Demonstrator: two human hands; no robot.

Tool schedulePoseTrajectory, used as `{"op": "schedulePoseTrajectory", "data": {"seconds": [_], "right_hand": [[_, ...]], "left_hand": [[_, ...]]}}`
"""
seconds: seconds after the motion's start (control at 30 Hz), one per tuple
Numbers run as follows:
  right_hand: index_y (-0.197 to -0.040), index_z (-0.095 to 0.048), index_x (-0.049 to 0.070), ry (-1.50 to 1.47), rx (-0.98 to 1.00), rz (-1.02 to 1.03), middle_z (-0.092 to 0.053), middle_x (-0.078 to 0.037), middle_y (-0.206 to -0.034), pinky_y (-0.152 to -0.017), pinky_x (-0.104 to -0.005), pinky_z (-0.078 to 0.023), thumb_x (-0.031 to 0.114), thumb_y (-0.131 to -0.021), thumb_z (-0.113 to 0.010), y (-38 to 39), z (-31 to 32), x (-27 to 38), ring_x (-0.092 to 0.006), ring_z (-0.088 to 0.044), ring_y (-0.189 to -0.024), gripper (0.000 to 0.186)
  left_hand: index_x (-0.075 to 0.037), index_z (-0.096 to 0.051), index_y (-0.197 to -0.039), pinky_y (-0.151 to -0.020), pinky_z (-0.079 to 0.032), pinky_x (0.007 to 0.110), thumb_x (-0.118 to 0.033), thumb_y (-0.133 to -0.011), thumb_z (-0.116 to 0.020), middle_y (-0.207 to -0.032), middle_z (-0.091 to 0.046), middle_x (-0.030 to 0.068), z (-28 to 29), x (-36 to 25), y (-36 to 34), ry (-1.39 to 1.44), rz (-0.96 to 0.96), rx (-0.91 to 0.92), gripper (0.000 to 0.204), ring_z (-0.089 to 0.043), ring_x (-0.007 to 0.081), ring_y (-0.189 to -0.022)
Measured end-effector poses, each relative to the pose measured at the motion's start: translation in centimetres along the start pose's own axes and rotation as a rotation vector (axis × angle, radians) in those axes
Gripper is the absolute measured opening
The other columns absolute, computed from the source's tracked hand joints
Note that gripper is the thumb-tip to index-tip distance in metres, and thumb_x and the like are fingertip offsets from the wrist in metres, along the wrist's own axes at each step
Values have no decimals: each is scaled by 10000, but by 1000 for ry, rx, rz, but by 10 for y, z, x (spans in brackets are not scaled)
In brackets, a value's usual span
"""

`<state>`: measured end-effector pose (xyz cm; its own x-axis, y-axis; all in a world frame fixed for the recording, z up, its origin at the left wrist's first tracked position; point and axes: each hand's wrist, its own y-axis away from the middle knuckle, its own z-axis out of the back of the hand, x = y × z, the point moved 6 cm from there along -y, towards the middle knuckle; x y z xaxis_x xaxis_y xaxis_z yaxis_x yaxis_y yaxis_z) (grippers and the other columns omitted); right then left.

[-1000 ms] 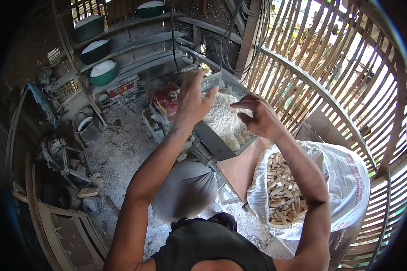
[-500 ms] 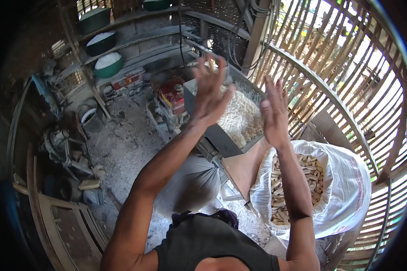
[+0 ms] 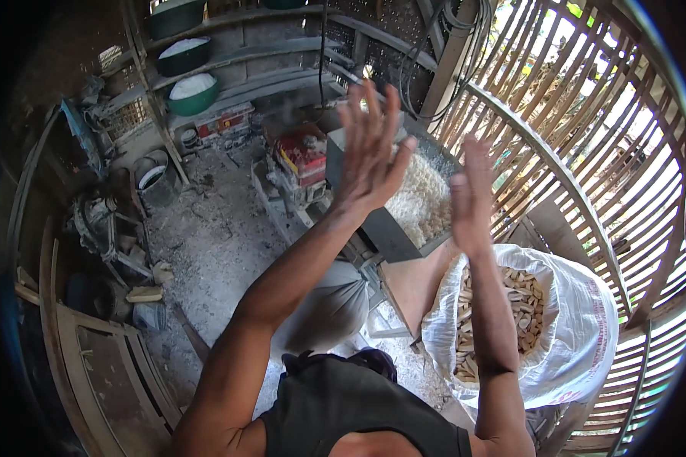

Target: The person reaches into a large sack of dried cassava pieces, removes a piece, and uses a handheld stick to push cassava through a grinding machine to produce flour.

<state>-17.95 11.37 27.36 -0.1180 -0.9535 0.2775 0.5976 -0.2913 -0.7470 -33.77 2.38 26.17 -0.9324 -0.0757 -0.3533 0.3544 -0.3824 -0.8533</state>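
Both of my hands are raised in front of me, over the grey metal hopper (image 3: 392,233) with pale shredded material (image 3: 423,199) in it. My left hand (image 3: 370,156) is open, its fingers spread, and it holds nothing. Slightly blurred, my right hand (image 3: 472,199) has its fingers stretched upward and its palm turned toward the left hand; it is empty too. Below my right forearm stands an open white woven sack (image 3: 575,320) filled with pale, stick-like cut pieces (image 3: 522,305). A grey cloth bag (image 3: 328,305), gathered at its neck, hangs beside the hopper's stand.
Left of the hopper is a red machine part or box (image 3: 301,156), dusted white. Basins of white material, one a green basin (image 3: 193,100), sit on shelves at the back left. A slatted wall (image 3: 587,152) closes the right side. Pale dust covers the floor (image 3: 213,228).
The view has shifted a little, so the surroundings appear slightly farther right and lower. My hands stay raised and open, with small blurred movements of the fingers.
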Motion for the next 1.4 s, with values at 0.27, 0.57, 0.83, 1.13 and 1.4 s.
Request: {"op": "schedulePoseTrajectory", "data": {"seconds": [0.27, 0.57, 0.83, 1.13, 1.4], "right_hand": [[-1464, -405, 95, 140, 250, -47, -380, -198, -1501, -1183, -466, -190, 325, -1010, -439, 20, -33, -18, -371, -244, -1446, 510], [-973, -740, 18, -125, 53, -360, -690, -71, -769, -829, -323, -466, 119, -854, -724, -4, -1, -9, -187, -626, -727, 158], [-1273, -591, 46, 16, -140, -53, -569, -178, -1284, -1066, -427, -353, 185, -960, -582, 7, -14, -21, -347, -482, -1249, 342], [-1410, -421, 18, -53, -188, -114, -477, -187, -1409, -1114, -434, -304, 182, -1014, -479, 10, -16, -18, -352, -408, -1340, 433], [-1398, -438, 11, -100, -238, -130, -481, -209, -1398, -1104, -447, -319, 215, -1015, -485, 10, -15, -17, -353, -430, -1330, 436]], "left_hand": [[-121, -71, -1562, -1173, 18, 562, -547, -978, -370, -1606, 11, 217, -35, -9, 22, 42, -58, 195, 783, 37, 424, -1475], [12, -580, -1183, -1151, -235, 525, -190, -910, -644, -1362, -508, 219, 8, 8, 2, 197, 8, -141, 346, -299, 395, -1407], [-9, -403, -1374, -1151, -121, 606, -418, -975, -486, -1512, -277, 233, 39, -38, -25, 135, -94, -152, 578, -128, 432, -1451], [-8, -26, -1536, -1146, 72, 602, -605, -975, -312, -1569, 49, 309, -21, -13, -13, -11, -52, 130, 868, 115, 460, -1453], [-25, -49, -1539, -1163, 34, 591, -619, -949, -365, -1559, -11, 330, -34, -5, 0, -32, -41, 133, 895, 64, 455, -1462]]}}
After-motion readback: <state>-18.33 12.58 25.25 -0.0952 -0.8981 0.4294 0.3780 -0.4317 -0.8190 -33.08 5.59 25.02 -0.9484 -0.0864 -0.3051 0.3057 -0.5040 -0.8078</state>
